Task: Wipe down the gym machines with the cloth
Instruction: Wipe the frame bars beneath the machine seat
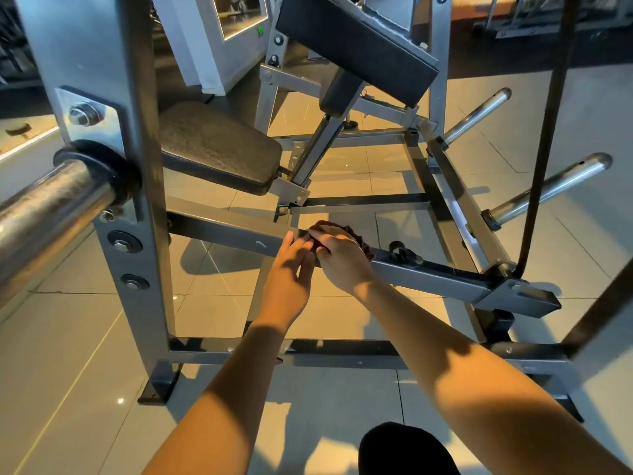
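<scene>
The cloth point(360, 235) lies on the sloping bar point(222, 229) under the right hand point(342, 260), whose flat fingers press it down, with the left hand point(291, 272) just beside it (fingers straight, tips touching the bar), so the wipe probably follows the bar's length.

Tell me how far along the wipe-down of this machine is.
Done: no part shows a wiped trace, so I cannot tell. In hand: the right hand presses the dark reddish-brown cloth on the slanted grey steel bar, the left hand beside it. Left, likely: the black padded seat and chrome pegs.
</scene>
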Tool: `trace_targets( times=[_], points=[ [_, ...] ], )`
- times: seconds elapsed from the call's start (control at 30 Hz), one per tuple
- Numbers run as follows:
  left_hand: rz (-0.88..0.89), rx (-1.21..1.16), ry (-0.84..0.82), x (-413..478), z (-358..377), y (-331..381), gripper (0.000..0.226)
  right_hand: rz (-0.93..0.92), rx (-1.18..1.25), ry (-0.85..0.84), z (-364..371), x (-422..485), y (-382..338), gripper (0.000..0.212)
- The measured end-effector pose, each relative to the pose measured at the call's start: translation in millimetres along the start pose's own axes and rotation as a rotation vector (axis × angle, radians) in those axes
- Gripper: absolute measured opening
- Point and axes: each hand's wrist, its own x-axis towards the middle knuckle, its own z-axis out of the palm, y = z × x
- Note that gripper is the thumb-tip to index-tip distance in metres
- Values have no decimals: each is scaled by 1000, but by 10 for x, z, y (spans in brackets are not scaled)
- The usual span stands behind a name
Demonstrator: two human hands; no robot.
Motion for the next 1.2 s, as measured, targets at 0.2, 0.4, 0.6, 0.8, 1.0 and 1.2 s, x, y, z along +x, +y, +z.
trace_targets(
  times=[0.2, 0.4, 0.6, 0.8, 1.0, 1.2],
  points=[
    [23, 119, 10, -31, -35, -31, 43, 88, -121, 276, -25, -463, 317, 38],
    [-153, -88, 22, -362, 156, 111, 29, -69, 277, 186, -30, -586, -26, 33],
    [-310, -444, -21, -811, 259, 390, 34, 267, 736, 162, -75, -1152, -372, 36],
    [-195, -484, -8, -1157, 120, 528, 24, 337, 809, 34, -233, -1472, -630, 28],
    [-109, -235, 179, -1083, -69, 481, 30, 116, 324, -34, -261, -1277, -690, 39],
    [-108, -351, 478, -694, -89, 224, 23, 73, 399, 57, -102, -872, -685, 38]
  ],
)
